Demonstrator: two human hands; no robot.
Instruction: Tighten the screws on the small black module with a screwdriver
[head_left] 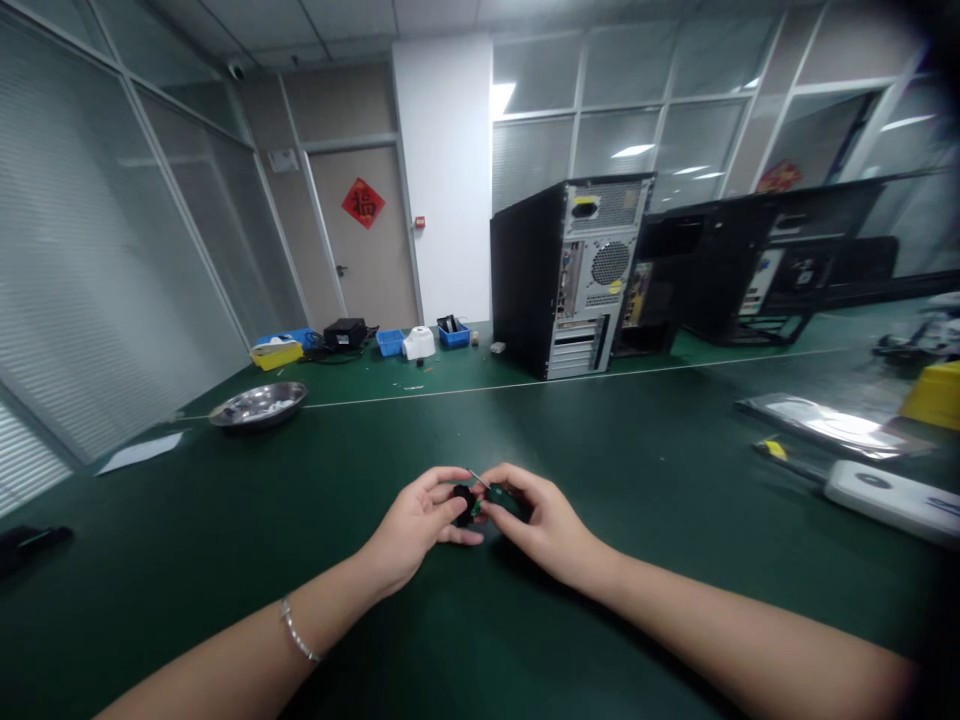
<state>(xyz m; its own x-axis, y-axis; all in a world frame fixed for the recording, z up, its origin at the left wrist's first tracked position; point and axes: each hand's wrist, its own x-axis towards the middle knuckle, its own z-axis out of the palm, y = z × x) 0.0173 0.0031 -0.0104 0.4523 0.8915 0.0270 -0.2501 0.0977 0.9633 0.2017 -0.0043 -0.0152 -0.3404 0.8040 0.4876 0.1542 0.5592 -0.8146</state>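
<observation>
Just above the green tabletop [360,440], my two hands meet in front of me. My left hand [420,520] pinches a small black part [464,504] between thumb and fingers. A bit of green shows at the part's right side; its kind is too small to make out. In my right hand [547,520] is a small screwdriver [498,494] with a dark handle, gripped between thumb and fingers. Its thin metal shaft points up and left, across the top of the black part. Whether the tip touches the part, I cannot tell.
A metal bowl [262,403] with small pieces stands at left. Computer cases [525,275] line the back right. Blue trays [454,336] and a black box [346,332] sit along the far side. At right lie a white power strip [892,500] and a clear plastic package [832,425].
</observation>
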